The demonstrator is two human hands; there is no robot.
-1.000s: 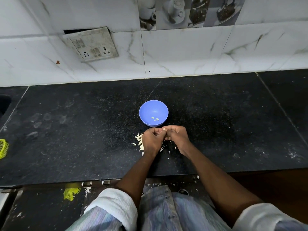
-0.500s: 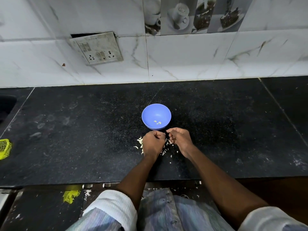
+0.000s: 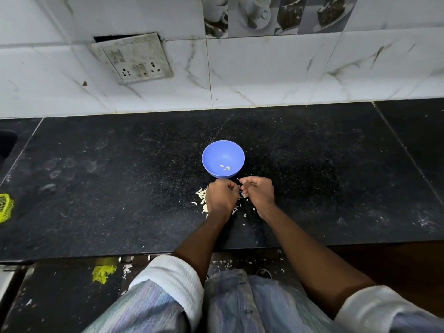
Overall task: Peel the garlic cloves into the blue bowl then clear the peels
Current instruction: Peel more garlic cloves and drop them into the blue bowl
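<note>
1. Garlic cloves (image 3: 225, 167), three peeled pieces, lie in the bottom of the blue bowl (image 3: 216, 152), which stands on the black desk (image 3: 120, 188) just beyond the hands.
2. The left hand (image 3: 222, 197) has its fingers curled in; what they hold is hidden, so I cannot tell if a clove is there.
3. The right hand (image 3: 259, 193) also has curled fingers, tips nearly meeting the left; any clove between them is too small to make out.
4. Pale peels (image 3: 201, 194) lie on the desk, partly covered by both hands.
5. A yellow mesh object (image 3: 5, 207) is cut off at the left edge.
</note>
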